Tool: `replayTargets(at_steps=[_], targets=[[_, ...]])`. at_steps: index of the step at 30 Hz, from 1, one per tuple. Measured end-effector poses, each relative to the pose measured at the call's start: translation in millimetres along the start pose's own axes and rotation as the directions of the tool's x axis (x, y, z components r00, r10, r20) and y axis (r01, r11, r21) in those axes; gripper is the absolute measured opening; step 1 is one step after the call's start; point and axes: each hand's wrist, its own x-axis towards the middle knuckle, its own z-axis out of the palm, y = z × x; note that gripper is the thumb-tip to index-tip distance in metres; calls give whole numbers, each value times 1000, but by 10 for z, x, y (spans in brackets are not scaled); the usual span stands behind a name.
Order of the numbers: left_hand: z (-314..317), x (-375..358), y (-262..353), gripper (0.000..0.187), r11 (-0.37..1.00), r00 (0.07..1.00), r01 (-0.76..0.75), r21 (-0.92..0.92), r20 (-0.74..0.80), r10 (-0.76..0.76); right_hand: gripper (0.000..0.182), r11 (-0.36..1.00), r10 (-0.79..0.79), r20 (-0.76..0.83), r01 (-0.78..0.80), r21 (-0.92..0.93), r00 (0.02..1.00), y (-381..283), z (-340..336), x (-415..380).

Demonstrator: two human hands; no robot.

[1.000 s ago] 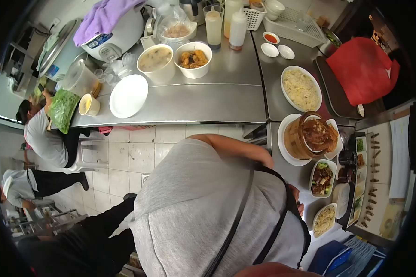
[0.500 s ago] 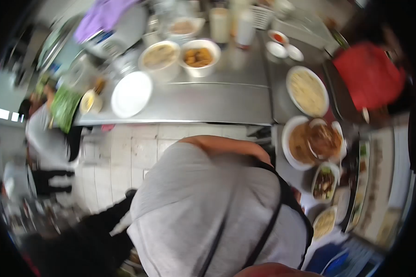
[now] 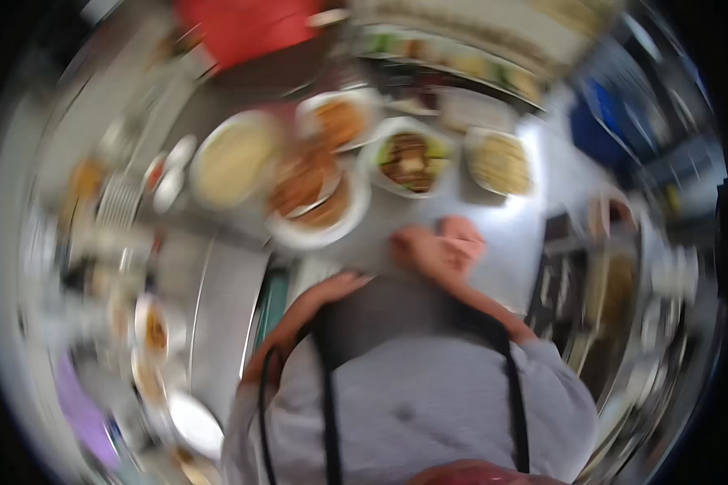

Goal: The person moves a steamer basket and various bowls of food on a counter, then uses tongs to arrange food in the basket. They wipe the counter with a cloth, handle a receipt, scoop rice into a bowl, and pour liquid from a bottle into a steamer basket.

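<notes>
My left hand (image 3: 341, 284) rests at the near edge of the counter, just below the large bowl, with its fingers stretched out and nothing visible in them. On the steel counter, my right hand (image 3: 412, 244) touches or lies right beside a crumpled pink cloth (image 3: 463, 242). Blur hides its fingers, so a grip on the cloth cannot be made out. Nearest to both hands is a white bowl (image 3: 319, 234) of brown food, a clear round lid or dish (image 3: 307, 182) tilted over it. Beyond my right hand stands a white bowl of dark meat and greens (image 3: 412, 162).
Around them are a bowl of pale food (image 3: 239, 162), a bowl of orange food (image 3: 340, 121) and a tub of yellowish food (image 3: 500, 162). Small white dishes (image 3: 170, 186) sit on the left. A row of ingredient compartments (image 3: 453, 61) runs along the back; dark trays (image 3: 558, 283) stand right.
My view has swung right, from the long steel table to the counter with the bowls. Both my hands and the pink cloth now show; before, the hands were mostly hidden by my body.
</notes>
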Motion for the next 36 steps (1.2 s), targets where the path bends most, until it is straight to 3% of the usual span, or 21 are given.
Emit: replayTargets(at_steps=[1,2,3,4,5,6,15,26,36], targets=[[105,-25,177,50,952,916,-301,54,-262,305,12,1000,-11,55,10,5,998,83,23,7],[18,26,224,48,992,996,-67,104,-57,73,14,1000,-6,42,7,-30,999,41,-9,-3],[18,55,126,48,974,991,-124,191,64,114,12,997,-14,-50,17,76,999,49,74,-3],[-38,39,68,48,971,987,-103,217,143,73,6,988,-113,-212,132,77,971,-38,-61,-35],[-78,87,122,48,975,984,-67,213,176,29,5,985,-110,-266,141,98,958,-16,-62,-38],[-136,92,127,48,979,984,-26,200,179,-10,6,974,-142,-309,188,124,940,4,-66,-42],[-634,64,88,48,994,993,56,90,99,-65,6,993,-68,-413,103,64,908,-72,-58,-72],[-1146,166,-75,49,998,997,65,6,40,-66,6,997,72,-404,-81,-7,912,-197,-32,-36],[-983,84,-23,49,998,998,56,-7,31,-56,7,999,39,-390,-39,9,920,-126,13,-29]])
